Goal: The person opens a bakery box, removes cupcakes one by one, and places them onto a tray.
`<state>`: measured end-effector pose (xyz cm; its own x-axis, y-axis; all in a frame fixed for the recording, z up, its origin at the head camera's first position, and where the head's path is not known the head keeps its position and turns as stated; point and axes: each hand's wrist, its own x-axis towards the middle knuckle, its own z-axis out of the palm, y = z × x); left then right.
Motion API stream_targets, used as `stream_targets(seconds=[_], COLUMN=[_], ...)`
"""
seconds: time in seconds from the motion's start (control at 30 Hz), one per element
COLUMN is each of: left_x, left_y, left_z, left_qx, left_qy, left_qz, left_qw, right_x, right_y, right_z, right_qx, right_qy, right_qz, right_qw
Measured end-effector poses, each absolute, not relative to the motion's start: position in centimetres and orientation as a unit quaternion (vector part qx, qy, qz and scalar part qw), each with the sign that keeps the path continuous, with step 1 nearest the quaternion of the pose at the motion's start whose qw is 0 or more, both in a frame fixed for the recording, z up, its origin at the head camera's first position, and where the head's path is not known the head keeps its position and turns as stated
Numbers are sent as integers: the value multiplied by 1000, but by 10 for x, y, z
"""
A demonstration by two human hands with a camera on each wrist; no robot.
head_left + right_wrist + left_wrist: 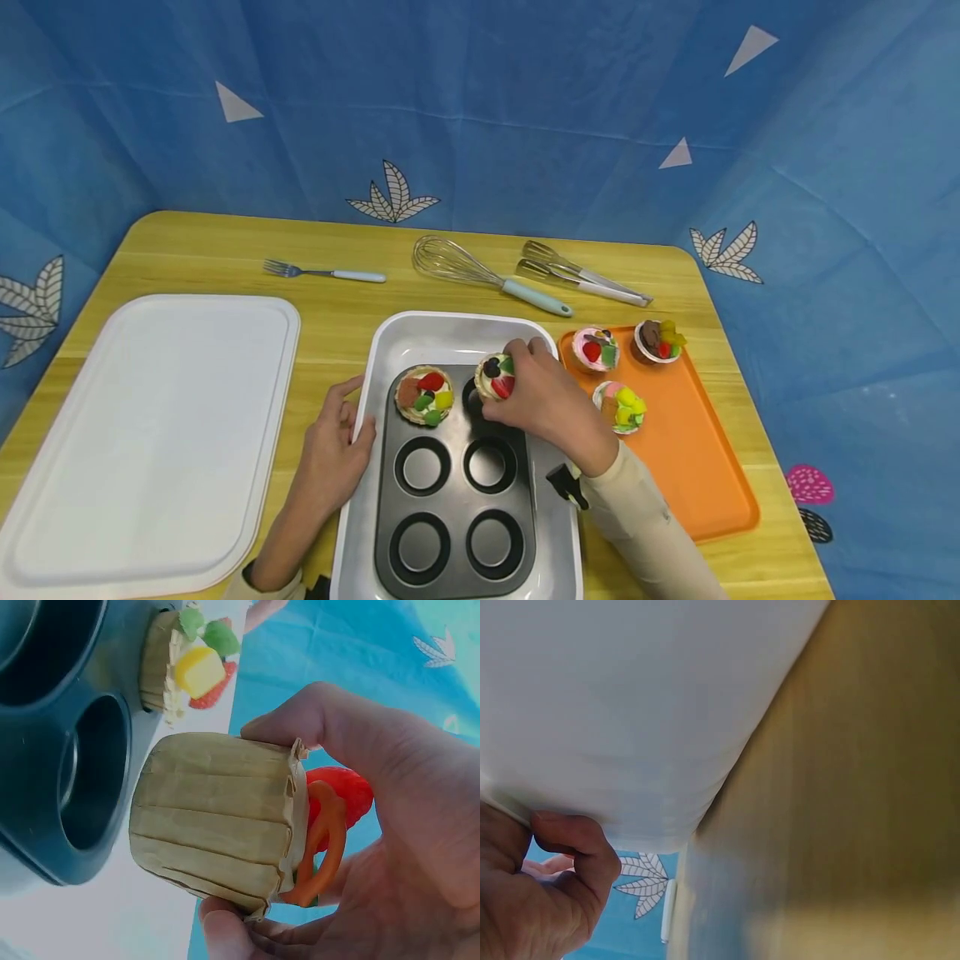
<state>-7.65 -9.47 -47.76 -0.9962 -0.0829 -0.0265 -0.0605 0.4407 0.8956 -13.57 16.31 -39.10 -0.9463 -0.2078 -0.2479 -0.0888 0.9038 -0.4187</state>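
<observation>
My right hand (551,408) grips a cupcake (496,377) topped with strawberry and dark berries, over the far right cup of a dark muffin tin (459,433). In the right wrist view the cupcake's pleated tan paper wrapper (214,817) shows between thumb and fingers, tilted on its side, apart from the tin. Another fruit-topped cupcake (424,396) sits in the far left cup. The tin lies inside a deep white tray (427,333). At that tray's left side my left hand (337,450) holds the rim, its fingers curled at the edge in the left wrist view.
An orange tray (682,450) on the right bears three more cupcakes near its far left corner. A flat white tray (150,442) lies left. Along the back are a fork (360,276), a whisk (536,297) and tongs (600,287).
</observation>
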Motion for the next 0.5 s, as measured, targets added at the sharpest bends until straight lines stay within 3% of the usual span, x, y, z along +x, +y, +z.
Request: stream_targets(seconds=[0.5], left_x=[-77], left_y=[-94], left_z=[-477], left_qx=[45], left_qy=[-848], left_qz=[-528], left_qw=[11], right_x=[-128], right_y=[212], right_z=[-369], right_qx=[-23], right_qy=[968], right_qz=[-219], right_qw=[116])
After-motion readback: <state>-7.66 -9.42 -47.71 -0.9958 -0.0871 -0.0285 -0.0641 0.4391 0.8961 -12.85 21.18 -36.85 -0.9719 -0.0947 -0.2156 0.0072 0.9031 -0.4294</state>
